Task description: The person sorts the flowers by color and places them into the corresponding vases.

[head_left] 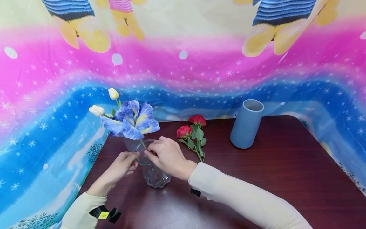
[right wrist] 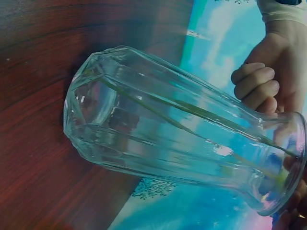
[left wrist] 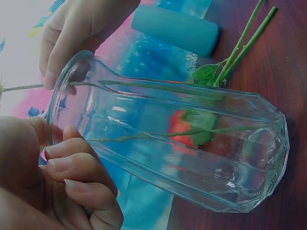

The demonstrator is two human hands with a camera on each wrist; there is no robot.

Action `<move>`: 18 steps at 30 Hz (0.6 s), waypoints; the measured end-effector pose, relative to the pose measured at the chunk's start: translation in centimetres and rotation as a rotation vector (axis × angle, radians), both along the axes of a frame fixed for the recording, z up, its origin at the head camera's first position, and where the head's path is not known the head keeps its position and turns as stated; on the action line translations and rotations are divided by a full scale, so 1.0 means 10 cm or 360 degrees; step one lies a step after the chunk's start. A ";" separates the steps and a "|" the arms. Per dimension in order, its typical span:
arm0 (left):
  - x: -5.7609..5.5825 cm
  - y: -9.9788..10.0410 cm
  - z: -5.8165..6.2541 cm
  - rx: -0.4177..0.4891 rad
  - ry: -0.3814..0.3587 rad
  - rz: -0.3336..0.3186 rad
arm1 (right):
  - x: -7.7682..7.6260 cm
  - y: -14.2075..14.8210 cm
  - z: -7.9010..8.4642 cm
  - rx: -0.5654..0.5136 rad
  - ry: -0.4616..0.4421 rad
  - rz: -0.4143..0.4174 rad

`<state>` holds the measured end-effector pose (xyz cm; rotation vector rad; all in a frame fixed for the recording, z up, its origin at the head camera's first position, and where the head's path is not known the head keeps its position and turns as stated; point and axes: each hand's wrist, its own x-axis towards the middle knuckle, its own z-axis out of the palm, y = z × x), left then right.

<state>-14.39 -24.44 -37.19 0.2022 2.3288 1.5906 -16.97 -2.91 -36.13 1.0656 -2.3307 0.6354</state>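
Note:
A clear faceted glass vase (head_left: 156, 176) stands on the dark wooden table, with two thin green stems (right wrist: 192, 109) inside it. My left hand (head_left: 121, 167) pinches the vase's rim on its left side, the other fingers curled by the neck (left wrist: 81, 163). At the mouth, my right hand (head_left: 170, 156) pinches the stem (head_left: 143, 144) of a large blue-and-yellow iris (head_left: 130, 121) between thumb and fingers. The iris bloom leans left above the rim. Two white tulips (head_left: 113, 93) show behind it, their lower stems hidden by the petals.
Two red roses (head_left: 197, 120) with green leaves lie on the table (head_left: 274, 168) beyond my right hand. A blue-grey tapered vase (head_left: 246, 127) stands upright at the back right. A printed snowflake cloth (head_left: 183, 73) hangs behind the table and along its sides.

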 end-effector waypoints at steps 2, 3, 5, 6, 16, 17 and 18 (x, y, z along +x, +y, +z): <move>0.00 0.00 0.00 0.0005 0.0001 0.0001 | 0.00 0.00 0.01 0.0040 -0.0019 0.0011; 0.00 0.00 -0.01 0.0007 -0.0002 0.0002 | 0.00 0.00 0.02 0.0057 -0.0030 0.0013; 0.00 0.00 -0.01 0.0006 -0.0008 0.0006 | 0.01 -0.01 0.02 0.0082 -0.0039 0.0016; 0.00 0.00 -0.01 0.0008 -0.0013 0.0007 | 0.01 -0.01 0.02 0.0091 -0.0040 0.0018; 0.02 0.00 -0.02 -0.0071 -0.0030 0.0134 | 0.01 0.06 0.01 0.0002 -0.0021 0.0003; 0.02 0.00 -0.02 -0.0078 -0.0028 0.0147 | 0.00 0.08 0.00 -0.0030 -0.0023 0.0008; 0.02 0.00 -0.02 -0.0082 -0.0025 0.0154 | 0.00 0.10 0.00 -0.0060 -0.0023 0.0010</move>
